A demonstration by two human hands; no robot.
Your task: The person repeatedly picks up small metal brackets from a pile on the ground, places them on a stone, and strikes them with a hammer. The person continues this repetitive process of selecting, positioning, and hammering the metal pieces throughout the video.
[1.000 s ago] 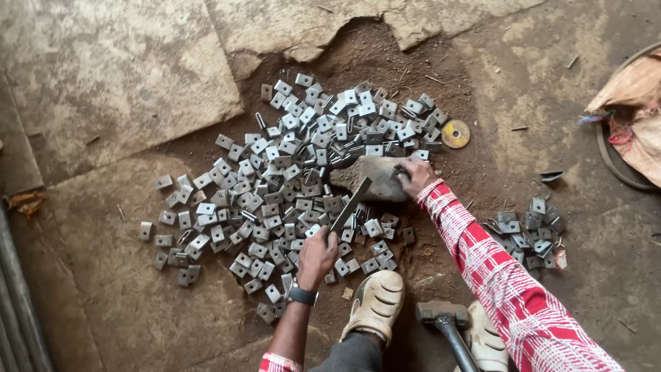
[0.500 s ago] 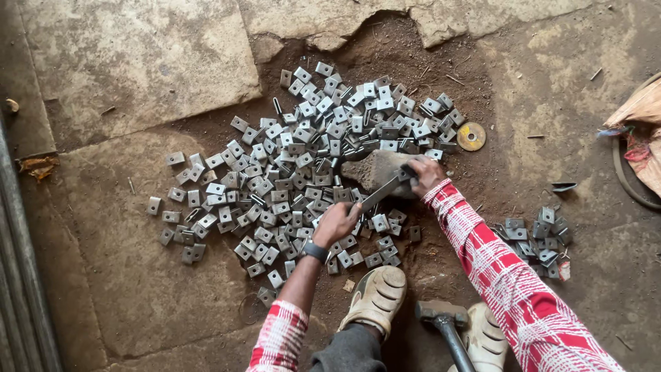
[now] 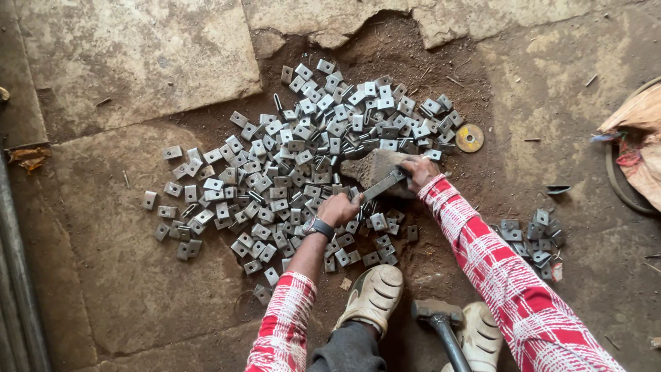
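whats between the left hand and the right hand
In the head view, a flat metal bar spans the gap from the left hand to the right hand, lying across a stone, with small metal plates around it.

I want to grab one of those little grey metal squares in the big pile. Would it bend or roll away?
Probably neither. The metal pieces look like flat stamped plates, so likely stiff, and they lie flat on the dirt rather than rolling. Each looks small beside the left hand, so likely light, though edges may be sharp.
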